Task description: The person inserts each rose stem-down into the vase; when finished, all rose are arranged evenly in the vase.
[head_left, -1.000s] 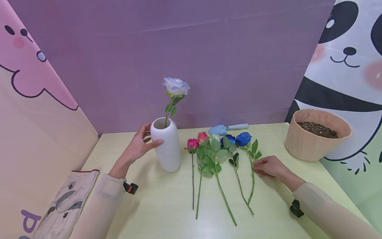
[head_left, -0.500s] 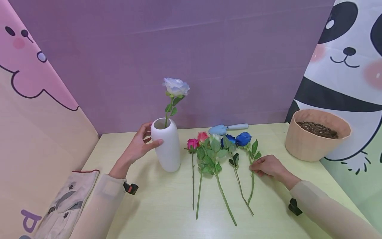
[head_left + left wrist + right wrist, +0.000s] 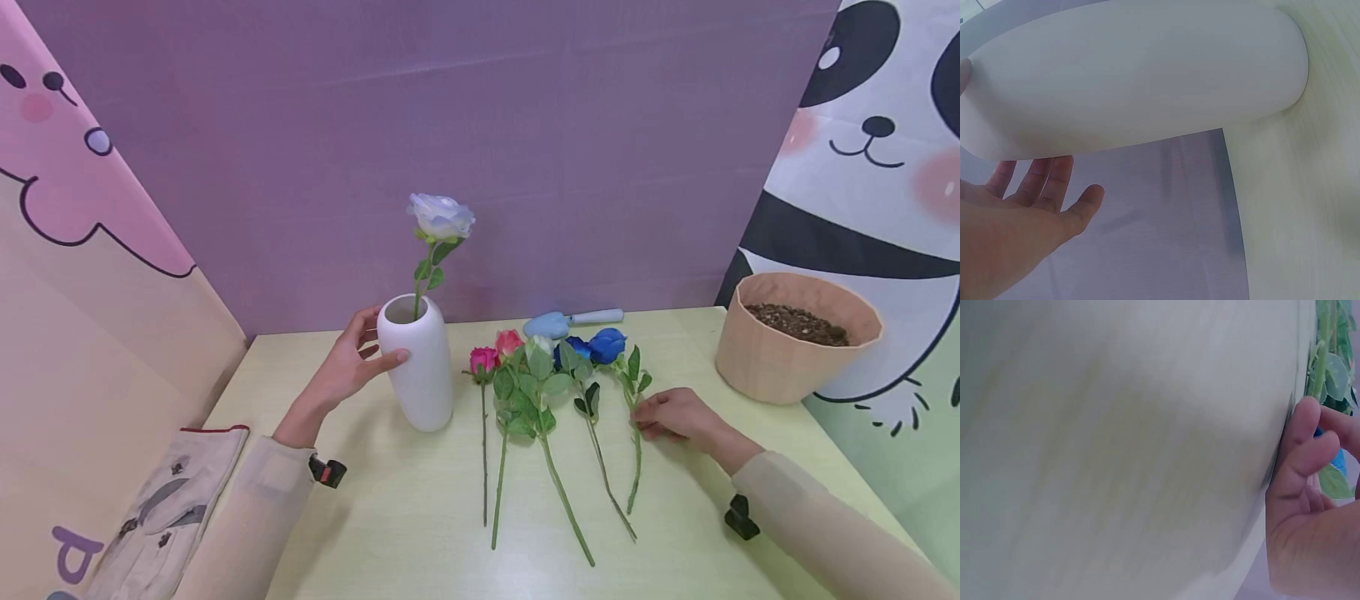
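In the head view my left hand (image 3: 339,377) holds a white vase (image 3: 422,383) near its mouth, thumb in front and fingers behind. The left wrist view shows the vase's smooth side (image 3: 1147,81) up close. A pale bluish-white rose (image 3: 441,217) stands in the vase. On the right, my right hand (image 3: 681,419) pinches the green stem of a blue rose (image 3: 607,345), low over the table. Left of it lie a second blue rose (image 3: 576,348), a white one (image 3: 542,343), a coral-pink one (image 3: 508,342) and a magenta one (image 3: 483,360), heads toward the back.
A light blue hand trowel (image 3: 550,325) lies behind the flowers. The tan pot (image 3: 772,358) with dark soil stands at the right back edge. Patterned gloves (image 3: 168,508) lie at the left edge. A purple backdrop (image 3: 562,150) rises behind the table (image 3: 405,517).
The held blue rose has shifted slightly: its head moved a little left and its stem end now lies apart from the neighbouring stem. My left hand and the vase stay in place.
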`<state>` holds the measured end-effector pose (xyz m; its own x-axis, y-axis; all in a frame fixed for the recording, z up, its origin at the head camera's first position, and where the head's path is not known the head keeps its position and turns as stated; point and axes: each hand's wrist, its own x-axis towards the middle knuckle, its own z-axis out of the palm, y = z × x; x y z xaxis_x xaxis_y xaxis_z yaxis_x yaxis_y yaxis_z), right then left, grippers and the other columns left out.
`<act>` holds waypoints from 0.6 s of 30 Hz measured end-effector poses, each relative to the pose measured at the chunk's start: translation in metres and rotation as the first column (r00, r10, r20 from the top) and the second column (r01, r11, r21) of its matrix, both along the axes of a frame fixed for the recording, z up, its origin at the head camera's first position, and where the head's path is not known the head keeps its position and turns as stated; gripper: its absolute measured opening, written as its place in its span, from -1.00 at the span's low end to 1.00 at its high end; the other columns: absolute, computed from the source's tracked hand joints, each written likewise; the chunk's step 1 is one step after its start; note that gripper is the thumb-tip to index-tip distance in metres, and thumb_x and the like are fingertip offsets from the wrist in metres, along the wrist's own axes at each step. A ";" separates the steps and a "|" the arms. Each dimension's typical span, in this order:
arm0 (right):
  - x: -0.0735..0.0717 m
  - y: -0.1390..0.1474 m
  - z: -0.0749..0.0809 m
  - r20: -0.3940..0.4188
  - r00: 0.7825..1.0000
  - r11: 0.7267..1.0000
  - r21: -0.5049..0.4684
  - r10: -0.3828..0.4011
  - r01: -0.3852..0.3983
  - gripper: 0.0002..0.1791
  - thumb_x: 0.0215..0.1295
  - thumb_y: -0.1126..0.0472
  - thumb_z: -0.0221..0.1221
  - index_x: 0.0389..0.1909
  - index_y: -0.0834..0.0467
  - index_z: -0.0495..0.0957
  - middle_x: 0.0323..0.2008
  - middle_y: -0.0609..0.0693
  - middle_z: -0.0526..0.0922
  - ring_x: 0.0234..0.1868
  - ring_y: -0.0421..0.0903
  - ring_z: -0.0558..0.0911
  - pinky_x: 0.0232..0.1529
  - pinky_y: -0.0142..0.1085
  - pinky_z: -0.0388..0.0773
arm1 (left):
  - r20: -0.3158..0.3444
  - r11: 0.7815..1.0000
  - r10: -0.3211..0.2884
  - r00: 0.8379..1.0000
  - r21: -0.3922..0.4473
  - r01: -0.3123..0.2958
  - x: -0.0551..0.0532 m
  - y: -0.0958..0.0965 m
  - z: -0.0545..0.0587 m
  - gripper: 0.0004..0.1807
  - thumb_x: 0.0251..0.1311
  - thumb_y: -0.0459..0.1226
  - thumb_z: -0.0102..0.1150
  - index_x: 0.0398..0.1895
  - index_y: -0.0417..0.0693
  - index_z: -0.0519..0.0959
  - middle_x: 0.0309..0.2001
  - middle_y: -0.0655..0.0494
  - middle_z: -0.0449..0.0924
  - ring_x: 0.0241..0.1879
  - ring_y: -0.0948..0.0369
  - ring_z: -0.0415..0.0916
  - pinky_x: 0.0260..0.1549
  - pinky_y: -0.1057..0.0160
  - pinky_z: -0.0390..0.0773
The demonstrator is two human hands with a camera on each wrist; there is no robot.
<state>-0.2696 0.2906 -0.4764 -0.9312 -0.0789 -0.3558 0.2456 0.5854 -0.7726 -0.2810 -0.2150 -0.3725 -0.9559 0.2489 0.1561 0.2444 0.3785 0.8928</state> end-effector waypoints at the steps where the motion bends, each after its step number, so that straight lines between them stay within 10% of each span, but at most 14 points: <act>1: 0.000 0.000 0.001 0.013 1.000 1.000 -0.022 -0.003 0.004 -0.68 0.37 0.11 0.22 -0.06 0.29 0.64 -0.49 -0.13 0.75 -0.45 -0.27 0.69 -0.56 -0.40 0.40 | 0.000 1.000 0.001 1.000 -0.001 -0.001 0.000 0.000 0.000 -0.08 0.15 -0.07 0.42 0.50 0.10 0.11 0.36 -0.02 0.31 0.41 -0.04 0.26 0.46 -0.16 0.22; 18: -0.003 0.005 0.001 0.080 0.996 0.947 -0.320 0.041 -0.013 -0.45 0.44 0.15 0.17 0.25 0.45 0.31 -0.33 -0.13 0.71 -0.32 -0.27 0.71 -0.29 -0.40 0.68 | 0.002 1.000 0.000 1.000 0.004 0.000 0.003 0.000 0.002 -0.09 0.15 -0.08 0.42 0.49 0.10 0.12 0.35 -0.03 0.32 0.40 -0.06 0.28 0.45 -0.17 0.24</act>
<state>-0.2730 0.2959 -0.4751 -0.8949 -0.2255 -0.3852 0.3056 0.3196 -0.8970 -0.2784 -0.2150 -0.3710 -0.9563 0.2480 0.1550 0.2423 0.3748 0.8949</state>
